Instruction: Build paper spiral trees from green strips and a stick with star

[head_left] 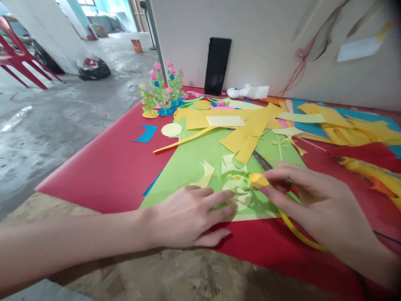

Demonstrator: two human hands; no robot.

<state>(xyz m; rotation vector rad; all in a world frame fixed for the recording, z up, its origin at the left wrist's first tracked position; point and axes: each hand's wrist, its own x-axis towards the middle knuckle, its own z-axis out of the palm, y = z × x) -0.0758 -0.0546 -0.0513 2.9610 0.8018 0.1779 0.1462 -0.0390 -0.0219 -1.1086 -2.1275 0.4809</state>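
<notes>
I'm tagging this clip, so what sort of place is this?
Probably a makeshift paper-craft spot in a bare workshop or garage: cut paper covers the table, paper trees stand at its far edge, and the floor is rough concrete.

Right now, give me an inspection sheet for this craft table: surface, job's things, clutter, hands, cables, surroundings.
Surface: red sheet over a chipboard table.
Job's things: folded yellow piece above a green spiral on the green sheet; yellow strip curves out from beneath the right hand.
Clutter: yellow scraps, blue scrap, scissors partly hidden by the right hand, paper trees, phone leaning on the wall, tissue.
Hands: left hand flat on the green sheet, fingertips at the spiral; right hand pinches the yellow piece.
Cables: none surely seen; red string hangs on the wall.
Surroundings: concrete floor, red chair, black bag.
</notes>
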